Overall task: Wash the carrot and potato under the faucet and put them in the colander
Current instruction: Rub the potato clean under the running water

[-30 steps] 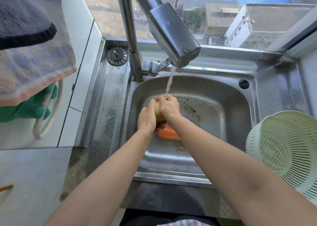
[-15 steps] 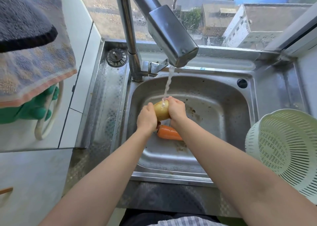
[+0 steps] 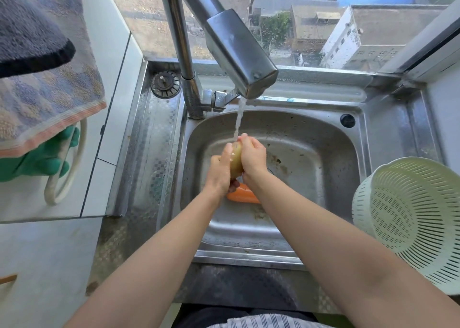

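A yellow potato (image 3: 236,160) is pressed between my two hands over the steel sink (image 3: 311,153). My left hand (image 3: 220,172) cups its left side and my right hand (image 3: 252,157) wraps its right side and top. Water runs from the steel faucet (image 3: 239,53) onto the potato's top. An orange carrot (image 3: 242,195) lies on the sink floor just below my hands, partly hidden by my right forearm. The pale green colander (image 3: 410,218) stands on the counter to the right of the sink, with nothing in it.
A sink strainer plug (image 3: 165,83) rests on the drainboard left of the faucet. Towels (image 3: 42,78) and a green glove (image 3: 42,158) hang on the left wall. An overflow hole (image 3: 347,120) marks the sink's back right corner. A window runs behind the sink.
Both hands have kept turning the potato under the stream; it now stands more upright between my palms. The carrot and colander have not moved.
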The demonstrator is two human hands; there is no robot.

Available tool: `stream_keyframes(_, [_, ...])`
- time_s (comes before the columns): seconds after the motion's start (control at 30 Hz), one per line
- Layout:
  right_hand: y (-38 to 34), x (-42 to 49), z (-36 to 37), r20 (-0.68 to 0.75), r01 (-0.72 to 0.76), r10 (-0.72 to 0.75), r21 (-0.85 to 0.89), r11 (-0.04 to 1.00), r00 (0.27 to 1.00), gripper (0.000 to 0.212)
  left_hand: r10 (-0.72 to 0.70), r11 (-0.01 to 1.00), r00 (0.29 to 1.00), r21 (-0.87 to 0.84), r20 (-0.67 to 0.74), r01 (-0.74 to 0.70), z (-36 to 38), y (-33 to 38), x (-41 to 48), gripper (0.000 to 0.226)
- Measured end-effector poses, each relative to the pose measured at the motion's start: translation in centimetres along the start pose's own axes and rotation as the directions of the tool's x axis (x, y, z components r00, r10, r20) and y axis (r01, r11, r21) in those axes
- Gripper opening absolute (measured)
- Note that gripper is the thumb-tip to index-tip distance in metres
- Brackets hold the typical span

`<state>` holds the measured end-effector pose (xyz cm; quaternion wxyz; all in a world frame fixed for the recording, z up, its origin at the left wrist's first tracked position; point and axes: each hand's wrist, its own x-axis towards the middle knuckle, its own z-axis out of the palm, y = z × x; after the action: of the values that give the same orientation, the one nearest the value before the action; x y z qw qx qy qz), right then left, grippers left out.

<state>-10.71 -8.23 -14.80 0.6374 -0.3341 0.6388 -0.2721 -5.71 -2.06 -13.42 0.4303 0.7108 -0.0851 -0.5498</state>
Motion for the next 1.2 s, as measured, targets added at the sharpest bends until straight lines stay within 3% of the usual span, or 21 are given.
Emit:
stream_keyframes(0.07, [0.1, -0.1, -0.3, 0.043, 0.002, -0.002, -0.005, 1.000, 0.999, 0.038, -0.009, 1.000, 0.999, -0.024, -0.048, 0.008, 0.0, 0.2, -0.1, 0.048])
stream_keyframes(0.17, [0.8, -1.1, -1.3, 0.312, 0.157, -0.135, -0.047, 0.986, 0.940, 0.021, -0.199, 0.970, 0.975, -0.158, -0.096, 0.183, -0.9, 0.5, 0.5, 0.050])
stream_keyframes(0.23, [1.2, -1.3, -1.5, 0.375, 0.203, -0.168, -0.055, 0.978, 0.912, 0.028, -0.252, 0.957, 0.965, -0.169, -0.073, 0.237, -1.1, 0.7, 0.3, 0.052])
stream_keyframes(0.3, [1.2, -1.0, -1.1, 0.264, 0.179, -0.156, -0.067, 0.981, 0.952, 0.022, -0.239, 0.967, 0.971, -0.098, -0.032, 0.235, -1.0, 0.6, -0.1, 0.064])
stream_keyframes(0.37, [0.8, -0.8, -0.5, 0.122, 0.147, -0.133, -0.116, 0.982, 0.984, 0.019, -0.133, 0.991, 0.990, 0.022, -0.037, 0.134, -0.6, 0.1, 0.0, 0.076])
stream_keyframes(0.43, [0.6, -0.6, -0.1, 0.008, 0.135, -0.135, -0.130, 0.982, 0.991, 0.033, 0.001, 0.989, 0.996, 0.145, -0.087, 0.012, -0.3, -0.3, 0.5, 0.078])
stream_keyframes(0.5, [0.7, -0.5, -0.4, -0.046, 0.145, -0.150, -0.102, 0.984, 0.988, 0.042, 0.010, 0.988, 0.990, 0.154, -0.141, 0.012, -0.3, -0.1, 0.6, 0.070])
stream_keyframes(0.57, [1.0, -0.7, -0.9, 0.071, 0.184, -0.180, -0.052, 0.982, 0.981, 0.036, -0.120, 0.992, 0.985, 0.027, -0.124, 0.124, -0.6, 0.7, 0.3, 0.058])
stream_keyframes(0.63, [1.1, -1.4, -1.6, 0.278, 0.188, -0.187, 0.025, 0.982, 0.942, 0.010, -0.234, 0.972, 0.971, -0.039, -0.046, 0.232, -1.1, 1.1, 0.1, 0.052])
stream_keyframes(0.7, [1.6, -1.3, -2.1, 0.397, 0.173, -0.172, 0.034, 0.984, 0.901, 0.031, -0.278, 0.960, 0.961, -0.042, -0.007, 0.278, -1.4, 1.0, 0.0, 0.049])
stream_keyframes(0.8, [1.2, -0.9, -1.5, 0.273, 0.185, -0.175, -0.011, 0.983, 0.946, 0.008, -0.272, 0.962, 0.962, 0.023, -0.021, 0.273, -1.2, 0.6, -0.5, 0.063])
stream_keyframes(0.87, [0.9, -0.4, -0.9, 0.101, 0.173, -0.164, -0.088, 0.981, 0.981, 0.019, -0.219, 0.964, 0.975, 0.145, -0.043, 0.223, -0.8, 0.1, -0.5, 0.074])
stream_keyframes(0.93, [0.9, -0.1, -0.4, -0.056, 0.131, -0.145, -0.196, 0.972, 0.988, 0.036, -0.010, 0.945, 0.997, 0.324, -0.075, 0.034, -0.5, -0.5, -0.4, 0.072])
stream_keyframes(1.0, [1.0, 0.0, -0.4, -0.137, 0.056, -0.098, -0.283, 0.958, 0.986, 0.051, 0.204, 0.889, 0.975, 0.433, -0.085, -0.149, -0.3, -0.6, -0.6, 0.059])
stream_keyframes(1.07, [1.0, 0.1, -0.8, -0.034, 0.058, -0.070, -0.275, 0.960, 0.997, 0.051, 0.257, 0.863, 0.961, 0.471, -0.104, -0.180, -0.2, -0.5, -0.2, 0.047])
stream_keyframes(1.13, [0.9, -0.4, -1.4, 0.206, 0.107, -0.067, -0.187, 0.976, 0.976, 0.027, 0.178, 0.906, 0.969, 0.413, -0.169, -0.095, -0.4, -0.2, 0.6, 0.055])
stream_keyframes(1.2, [1.2, -0.7, -2.2, 0.398, 0.081, -0.049, -0.065, 0.995, 0.916, 0.028, 0.080, 0.957, 0.968, 0.291, -0.238, -0.008, -0.9, -0.2, 1.2, 0.058])
